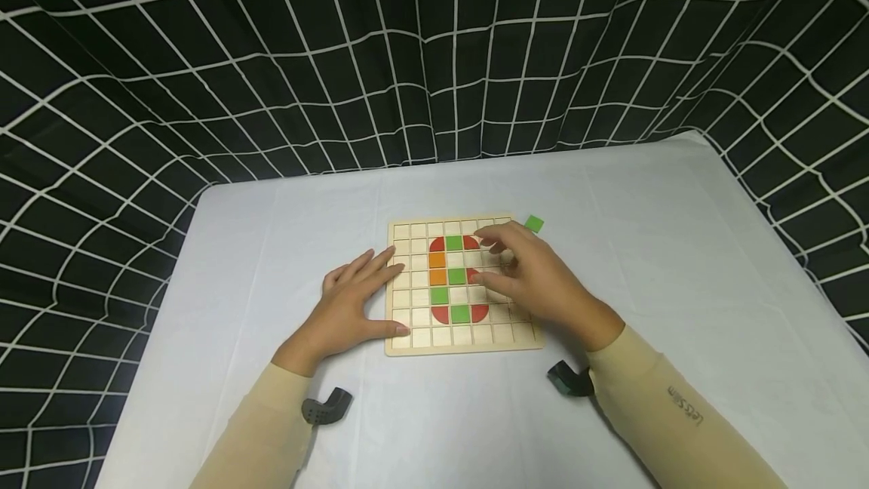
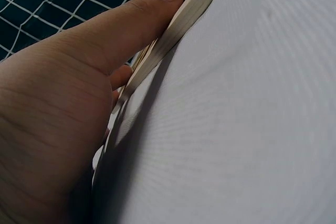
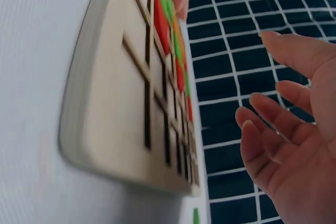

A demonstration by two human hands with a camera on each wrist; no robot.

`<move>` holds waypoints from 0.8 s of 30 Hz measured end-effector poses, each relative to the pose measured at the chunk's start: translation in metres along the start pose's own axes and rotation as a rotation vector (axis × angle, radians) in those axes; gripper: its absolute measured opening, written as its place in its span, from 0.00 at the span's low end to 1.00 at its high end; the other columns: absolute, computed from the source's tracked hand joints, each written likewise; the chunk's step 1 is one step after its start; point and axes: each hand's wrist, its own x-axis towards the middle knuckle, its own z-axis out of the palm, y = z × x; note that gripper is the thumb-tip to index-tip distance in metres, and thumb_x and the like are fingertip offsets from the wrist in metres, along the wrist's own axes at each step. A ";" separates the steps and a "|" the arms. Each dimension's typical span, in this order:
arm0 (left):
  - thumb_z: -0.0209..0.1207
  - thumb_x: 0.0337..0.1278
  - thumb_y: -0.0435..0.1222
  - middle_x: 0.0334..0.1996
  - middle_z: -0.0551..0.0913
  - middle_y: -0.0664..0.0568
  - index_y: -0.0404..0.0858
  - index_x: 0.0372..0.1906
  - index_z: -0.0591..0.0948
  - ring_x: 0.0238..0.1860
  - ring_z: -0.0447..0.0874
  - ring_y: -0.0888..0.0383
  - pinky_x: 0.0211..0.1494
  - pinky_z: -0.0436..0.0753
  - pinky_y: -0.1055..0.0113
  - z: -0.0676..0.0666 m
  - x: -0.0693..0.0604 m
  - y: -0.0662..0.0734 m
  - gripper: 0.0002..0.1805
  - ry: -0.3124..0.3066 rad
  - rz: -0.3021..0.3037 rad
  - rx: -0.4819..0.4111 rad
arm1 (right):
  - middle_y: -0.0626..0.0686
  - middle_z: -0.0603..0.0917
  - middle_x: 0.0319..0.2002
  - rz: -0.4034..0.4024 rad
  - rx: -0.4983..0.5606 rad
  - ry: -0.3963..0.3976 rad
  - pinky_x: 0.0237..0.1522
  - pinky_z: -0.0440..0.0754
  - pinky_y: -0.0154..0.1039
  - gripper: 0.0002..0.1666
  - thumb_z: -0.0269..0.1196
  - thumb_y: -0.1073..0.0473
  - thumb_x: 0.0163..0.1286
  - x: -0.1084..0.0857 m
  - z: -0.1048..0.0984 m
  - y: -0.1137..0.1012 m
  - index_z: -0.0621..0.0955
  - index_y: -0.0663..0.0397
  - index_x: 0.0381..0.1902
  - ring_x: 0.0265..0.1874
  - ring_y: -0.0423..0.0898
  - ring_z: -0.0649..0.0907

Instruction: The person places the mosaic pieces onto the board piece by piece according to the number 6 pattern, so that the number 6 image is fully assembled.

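Observation:
A square wooden grid board (image 1: 422, 337) lies on the table. Red rounded tiles (image 1: 440, 315), green square tiles (image 1: 460, 314) and orange tiles (image 1: 437, 276) sit in its middle cells. My left hand (image 1: 349, 312) rests with spread fingers on the board's left edge; the left wrist view shows its thumb (image 2: 131, 22) on the rim. Over the board's right half hovers my right hand (image 1: 543, 270), fingers loosely bent and thumb apart. In the right wrist view that hand (image 3: 299, 129) holds nothing and stands off the board (image 3: 113, 129). It hides several right-hand cells in the head view.
A loose green tile (image 1: 534, 223) lies off the board's upper right corner, just beyond the right hand. White cloth covers the table (image 1: 434, 421). A black curtain with white grid lines (image 1: 434, 59) hangs behind. Dark devices (image 1: 328, 407) sit at both wrists.

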 end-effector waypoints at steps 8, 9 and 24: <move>0.76 0.51 0.69 0.88 0.51 0.64 0.53 0.84 0.71 0.87 0.42 0.51 0.78 0.46 0.39 0.001 0.000 -0.002 0.57 0.003 -0.001 -0.002 | 0.56 0.78 0.66 0.001 0.084 0.078 0.55 0.82 0.56 0.43 0.80 0.65 0.66 0.004 -0.007 0.020 0.74 0.56 0.75 0.60 0.58 0.81; 0.76 0.51 0.69 0.88 0.51 0.64 0.53 0.84 0.71 0.87 0.42 0.51 0.78 0.46 0.39 0.001 0.000 -0.002 0.57 0.005 0.000 -0.001 | 0.57 0.77 0.66 0.002 0.105 0.089 0.55 0.82 0.57 0.43 0.80 0.65 0.66 0.004 -0.007 0.022 0.74 0.55 0.75 0.60 0.59 0.81; 0.76 0.51 0.68 0.88 0.51 0.64 0.52 0.84 0.71 0.87 0.42 0.51 0.78 0.45 0.39 0.001 -0.001 -0.001 0.57 0.002 -0.003 -0.005 | 0.55 0.79 0.68 0.091 0.306 0.299 0.52 0.77 0.40 0.38 0.74 0.63 0.73 0.007 -0.018 0.057 0.72 0.58 0.76 0.59 0.56 0.82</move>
